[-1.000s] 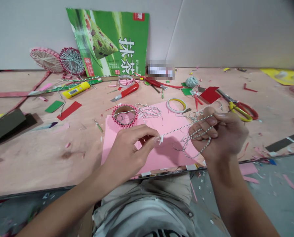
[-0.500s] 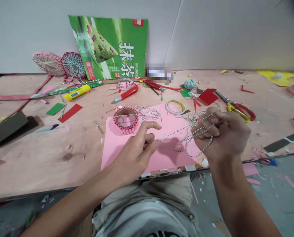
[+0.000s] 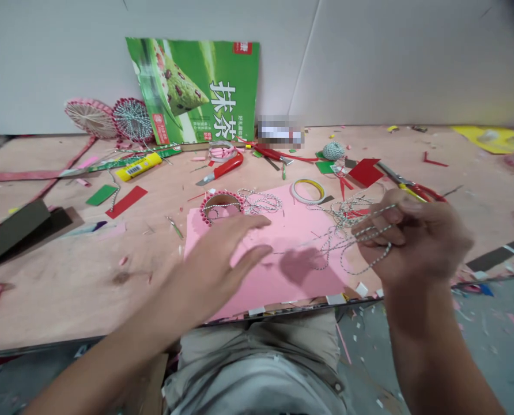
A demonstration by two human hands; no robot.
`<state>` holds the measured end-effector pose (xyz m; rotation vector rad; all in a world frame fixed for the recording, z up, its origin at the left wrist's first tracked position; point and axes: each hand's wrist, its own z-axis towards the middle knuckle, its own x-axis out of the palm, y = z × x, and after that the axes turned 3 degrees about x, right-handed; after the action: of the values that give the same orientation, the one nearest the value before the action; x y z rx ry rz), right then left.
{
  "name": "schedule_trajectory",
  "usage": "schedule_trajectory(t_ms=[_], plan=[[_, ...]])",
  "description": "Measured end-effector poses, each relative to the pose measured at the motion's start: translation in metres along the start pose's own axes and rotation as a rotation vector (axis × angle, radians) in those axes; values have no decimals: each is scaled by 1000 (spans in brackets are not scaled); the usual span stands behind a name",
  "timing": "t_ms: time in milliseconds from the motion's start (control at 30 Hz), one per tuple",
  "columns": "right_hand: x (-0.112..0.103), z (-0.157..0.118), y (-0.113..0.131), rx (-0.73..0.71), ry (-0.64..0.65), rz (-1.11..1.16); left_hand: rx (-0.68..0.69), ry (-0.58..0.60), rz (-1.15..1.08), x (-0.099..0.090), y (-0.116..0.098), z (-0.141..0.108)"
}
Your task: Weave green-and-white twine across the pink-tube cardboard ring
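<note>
My right hand (image 3: 421, 236) is closed around green-and-white twisted string (image 3: 332, 245), whose loops hang from the fingers over the pink paper (image 3: 304, 285). My left hand (image 3: 216, 259) is slightly blurred, with thumb and fingers spread and nothing between them. Just behind it stands a ring (image 3: 205, 212) edged with small rolled pink paper tubes, its front partly covered by that hand. Strands of the same string cross the ring's opening, and a loose coil (image 3: 263, 202) lies beside it. A tape roll (image 3: 307, 192) rests at the paper's far edge.
A red cutter knife (image 3: 226, 169), a yellow glue stick (image 3: 138, 166) and red-handled scissors (image 3: 421, 192) lie on the littered table. A green package panel (image 3: 192, 109) leans against the wall beside two string-woven discs (image 3: 131, 121). The table's front edge (image 3: 291, 311) runs before my lap.
My left hand has opened from a near-pinch at the string's end and moved slightly left. My right hand has drawn to the right with the string.
</note>
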<state>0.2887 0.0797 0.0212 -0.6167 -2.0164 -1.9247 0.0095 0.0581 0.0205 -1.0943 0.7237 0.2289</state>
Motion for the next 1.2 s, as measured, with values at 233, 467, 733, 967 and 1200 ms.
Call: schedule_trajectory(t_ms=[233,467,733,967,1200], plan=[[-20,2,16,-202,-197,-178,-233,-7,485,-67,55,33],[-21,12,10,-779,-560,-727,-338,54,427,-54,91,52],[36,11,-45,-393,105,-1024,-475,-83,5,-59,59,50],[69,22,-67,-142,457,-932,-446,-149,-411,-68,57,44],[27,31,-37,-203,81,-575,-438,-450,-544,-87,89,46]])
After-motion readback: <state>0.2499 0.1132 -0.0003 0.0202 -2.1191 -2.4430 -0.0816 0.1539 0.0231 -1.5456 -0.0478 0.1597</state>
